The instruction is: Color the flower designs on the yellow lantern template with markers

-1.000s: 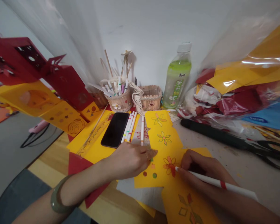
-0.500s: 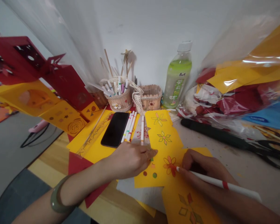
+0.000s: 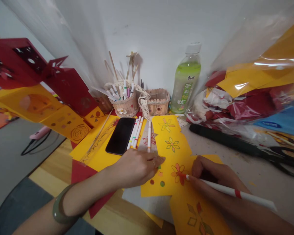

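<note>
My right hand (image 3: 218, 182) is closed around a white marker pen with a red band (image 3: 237, 193). The pen's tip touches a flower (image 3: 178, 174) drawn on yellow paper (image 3: 186, 153), its petals partly coloured orange-red. My left hand (image 3: 139, 165) lies on the left part of the same paper, fingers extended with fingertips pressed down, holding nothing; its curled fingers are partly hidden. Small coloured dots (image 3: 162, 183) show just below it. More outlined flowers (image 3: 172, 144) run up the sheet, and another (image 3: 198, 218) is on the lower flap.
A black phone (image 3: 120, 135), several white markers (image 3: 136, 132) and a clear ruler (image 3: 99, 140) lie at left. Behind stand a pen basket (image 3: 125, 107), a second basket (image 3: 159, 106) and a green drink bottle (image 3: 187, 80). Scissors (image 3: 281, 160) and a plastic bag (image 3: 247, 94) are right; red-yellow paper boxes (image 3: 68, 94) left.
The marker in my right hand has shifted very slightly to the right, its tip still on the orange-red flower. My left hand and the paper have stayed put.
</note>
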Motion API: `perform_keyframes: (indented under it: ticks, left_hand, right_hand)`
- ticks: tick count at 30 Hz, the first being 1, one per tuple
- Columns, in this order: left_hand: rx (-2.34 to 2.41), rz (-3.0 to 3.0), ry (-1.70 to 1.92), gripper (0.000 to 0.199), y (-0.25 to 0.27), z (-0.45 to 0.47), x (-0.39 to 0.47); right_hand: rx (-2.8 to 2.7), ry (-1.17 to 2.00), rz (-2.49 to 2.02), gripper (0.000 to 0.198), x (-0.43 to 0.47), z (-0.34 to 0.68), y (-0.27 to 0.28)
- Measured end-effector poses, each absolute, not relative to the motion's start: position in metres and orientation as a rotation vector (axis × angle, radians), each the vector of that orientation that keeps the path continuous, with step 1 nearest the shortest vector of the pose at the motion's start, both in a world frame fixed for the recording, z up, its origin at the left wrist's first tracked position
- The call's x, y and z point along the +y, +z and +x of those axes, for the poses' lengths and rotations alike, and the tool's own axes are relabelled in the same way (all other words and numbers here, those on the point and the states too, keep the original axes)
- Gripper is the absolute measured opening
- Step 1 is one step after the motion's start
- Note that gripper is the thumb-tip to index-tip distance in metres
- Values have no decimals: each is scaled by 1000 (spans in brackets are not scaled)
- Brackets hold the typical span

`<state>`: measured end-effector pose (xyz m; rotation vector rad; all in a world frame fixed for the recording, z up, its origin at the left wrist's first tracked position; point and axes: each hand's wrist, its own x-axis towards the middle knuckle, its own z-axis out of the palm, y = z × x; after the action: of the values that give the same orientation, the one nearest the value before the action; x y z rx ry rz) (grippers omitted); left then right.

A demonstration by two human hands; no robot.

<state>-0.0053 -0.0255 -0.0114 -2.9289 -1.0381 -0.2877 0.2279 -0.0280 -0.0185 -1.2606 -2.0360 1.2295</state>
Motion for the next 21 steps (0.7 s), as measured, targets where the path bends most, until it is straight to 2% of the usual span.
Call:
perform_keyframes:
  ticks: [21]
  left_hand:
    - [-1054,-2927,-249,30,-10,-5,-25]
  right_hand:
    - [-2046,1280,-1251,25,-28,229,-18]
